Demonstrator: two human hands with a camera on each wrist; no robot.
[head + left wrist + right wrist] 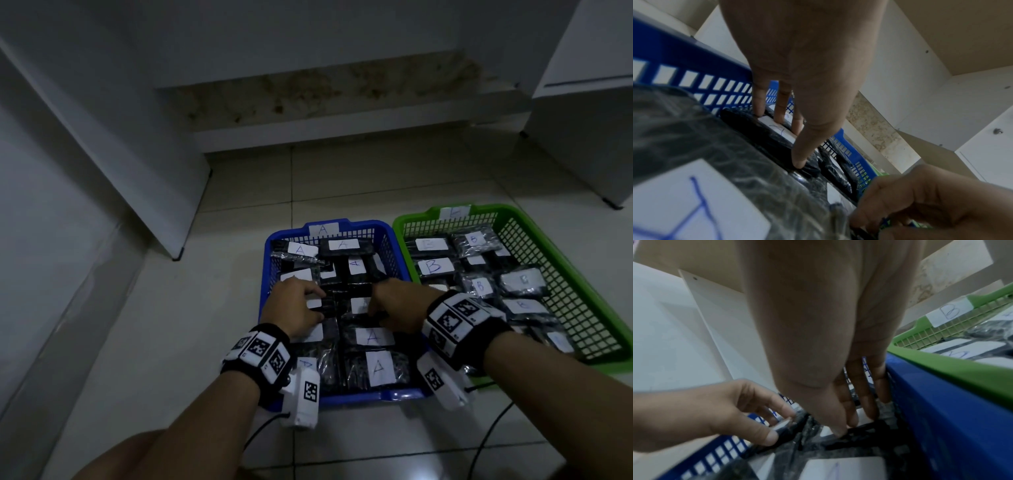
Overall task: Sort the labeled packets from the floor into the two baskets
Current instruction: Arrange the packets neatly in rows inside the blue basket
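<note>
Both hands, left hand (297,310) and right hand (397,305), press straight-fingered on packets (371,337) (labelled A) crowding the blue basket (387,396) beside the green basket (561,236).

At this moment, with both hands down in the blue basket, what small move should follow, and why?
Probably lift both hands clear: the left hand and right hand rest on black plastic packets already inside the blue plastic mesh basket, and no packet shows on the visible floor.

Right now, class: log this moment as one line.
both hands in blue basket A | arranging A packets | green basket B filled | floor: no packets seen
</note>
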